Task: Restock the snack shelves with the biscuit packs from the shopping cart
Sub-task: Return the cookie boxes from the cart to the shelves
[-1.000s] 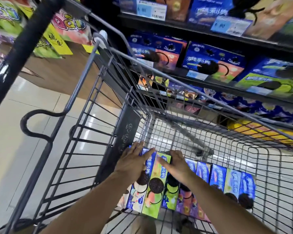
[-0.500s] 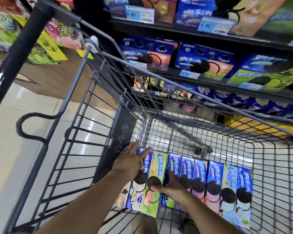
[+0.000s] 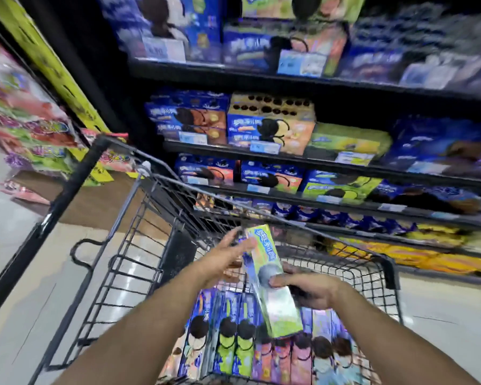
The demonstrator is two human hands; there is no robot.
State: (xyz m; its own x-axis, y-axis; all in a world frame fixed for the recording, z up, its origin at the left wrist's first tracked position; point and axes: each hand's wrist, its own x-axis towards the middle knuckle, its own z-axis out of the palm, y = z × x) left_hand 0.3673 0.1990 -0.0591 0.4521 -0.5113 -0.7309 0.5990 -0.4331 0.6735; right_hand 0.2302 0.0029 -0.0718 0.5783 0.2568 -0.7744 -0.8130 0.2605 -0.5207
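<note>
A green biscuit pack (image 3: 272, 290) is lifted above the cart, tilted with its top toward the shelves. My right hand (image 3: 308, 287) grips it at the middle, fingers curled round its side. My left hand (image 3: 222, 258) is just left of the pack's upper end with fingers stretched out; the blur hides whether it touches the pack. Below them a row of several biscuit packs (image 3: 233, 329) stands in the wire shopping cart (image 3: 117, 273). The snack shelves (image 3: 289, 159) behind the cart hold blue, orange and green biscuit boxes.
The cart's black handle bar (image 3: 53, 212) runs diagonally at the left. Hanging snack bags (image 3: 25, 129) fill the left side by a yellow strip. Price tags line the shelf edges. Pale tiled floor shows on both sides of the cart.
My right hand has pulled the green pack up out of the row in the cart. My left hand has come off the packs and risen beside it. The view has tilted up toward the shelves.
</note>
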